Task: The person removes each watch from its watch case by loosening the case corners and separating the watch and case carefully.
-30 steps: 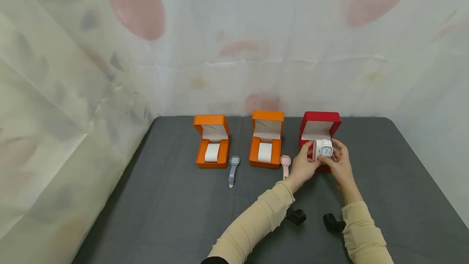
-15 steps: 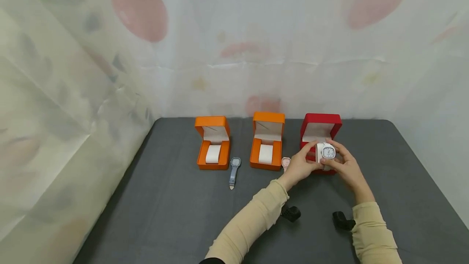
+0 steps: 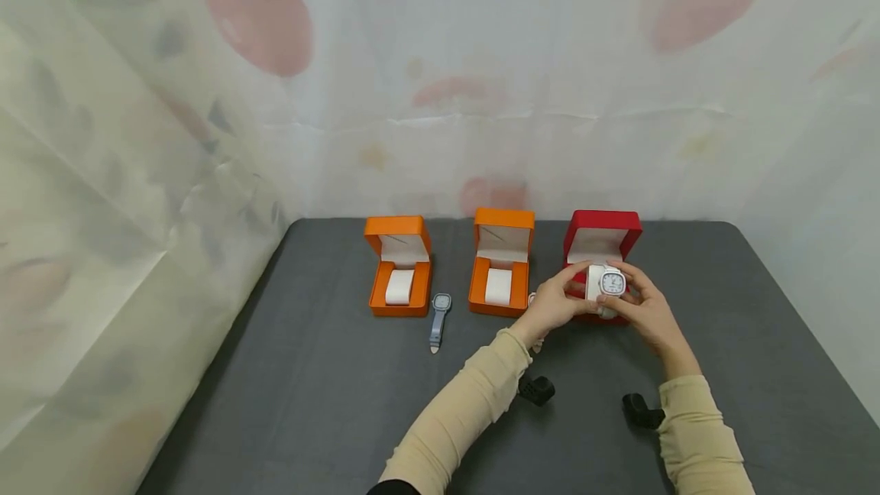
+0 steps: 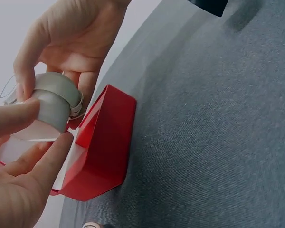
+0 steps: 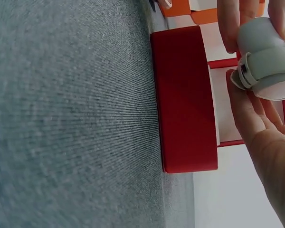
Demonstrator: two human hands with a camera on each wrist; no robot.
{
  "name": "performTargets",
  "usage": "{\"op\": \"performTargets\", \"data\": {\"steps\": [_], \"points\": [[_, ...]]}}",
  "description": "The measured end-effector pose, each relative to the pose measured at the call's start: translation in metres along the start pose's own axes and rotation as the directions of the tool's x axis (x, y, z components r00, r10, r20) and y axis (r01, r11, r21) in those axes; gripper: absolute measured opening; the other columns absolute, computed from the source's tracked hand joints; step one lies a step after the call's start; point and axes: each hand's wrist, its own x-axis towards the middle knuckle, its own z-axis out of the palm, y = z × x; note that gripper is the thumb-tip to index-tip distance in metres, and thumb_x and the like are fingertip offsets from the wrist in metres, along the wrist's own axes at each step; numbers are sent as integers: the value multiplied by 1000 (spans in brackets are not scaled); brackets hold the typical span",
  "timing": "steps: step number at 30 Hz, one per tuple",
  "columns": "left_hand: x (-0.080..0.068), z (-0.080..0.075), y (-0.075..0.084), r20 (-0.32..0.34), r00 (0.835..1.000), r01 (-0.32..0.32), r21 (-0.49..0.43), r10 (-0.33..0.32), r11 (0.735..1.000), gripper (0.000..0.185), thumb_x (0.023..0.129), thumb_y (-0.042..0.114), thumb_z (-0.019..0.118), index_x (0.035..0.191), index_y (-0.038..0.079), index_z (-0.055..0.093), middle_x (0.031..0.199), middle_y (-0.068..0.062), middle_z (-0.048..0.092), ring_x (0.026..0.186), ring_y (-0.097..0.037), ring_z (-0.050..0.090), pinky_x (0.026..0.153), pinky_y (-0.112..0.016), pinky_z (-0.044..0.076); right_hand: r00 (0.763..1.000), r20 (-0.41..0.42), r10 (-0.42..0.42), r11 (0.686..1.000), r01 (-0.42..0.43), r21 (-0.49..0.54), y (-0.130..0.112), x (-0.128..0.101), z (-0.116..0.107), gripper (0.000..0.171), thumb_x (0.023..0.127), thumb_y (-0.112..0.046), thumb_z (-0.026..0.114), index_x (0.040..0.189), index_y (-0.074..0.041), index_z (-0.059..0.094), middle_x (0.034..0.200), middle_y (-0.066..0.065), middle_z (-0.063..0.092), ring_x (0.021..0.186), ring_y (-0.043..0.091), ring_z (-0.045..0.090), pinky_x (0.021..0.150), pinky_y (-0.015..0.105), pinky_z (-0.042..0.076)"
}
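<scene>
While head view shows watch (image 3: 612, 282) face, wrist views show cushion (image 4: 50, 102).

A dark grey worktop (image 3: 309, 403) with a fine woven texture is seen, its far corners rounded. It is enclosed behind and at both sides by a thin, pale curtain (image 3: 440, 98), printed with faded red ovals and grey-green leaf shapes. Creases are shown across the cloth. Soft, even light is cast throughout.
</scene>
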Motion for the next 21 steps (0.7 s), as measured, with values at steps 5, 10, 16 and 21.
{"op": "performTargets", "data": {"steps": [5,10,16,21], "points": [[0,-1,0,18,1000,25,-116,-23,993,63,79,17,75,129,43,47,109,1,63,85,-7,57,74,-23,52,1000,1,-11,999,11,38,-1,1,0,60,89,-15,62,142,-23,35,116,-15,42,89,-3,58,71,15,52],[-2,-4,1,39,998,46,-151,-41,987,63,80,15,74,129,44,48,108,0,63,87,-11,59,75,-24,53,1000,23,-11,998,10,69,-2,0,-1,59,90,-12,61,142,-21,36,117,-16,42,87,-3,59,71,15,52],[-3,-8,2,39,998,53,-25,-52,998,63,80,20,73,132,44,46,109,1,63,88,-12,57,74,-23,51,999,42,5,999,-6,32,-3,-1,-4,60,89,-15,63,142,-20,37,118,-18,43,91,-2,58,73,14,52],[-6,-7,2,40,998,51,-64,-49,997,63,80,21,74,132,42,46,106,1,64,86,-10,58,74,-23,52,1000,24,5,999,-6,43,-1,-3,-3,60,90,-14,61,144,-20,34,117,-18,43,88,-5,58,72,14,52]]}}
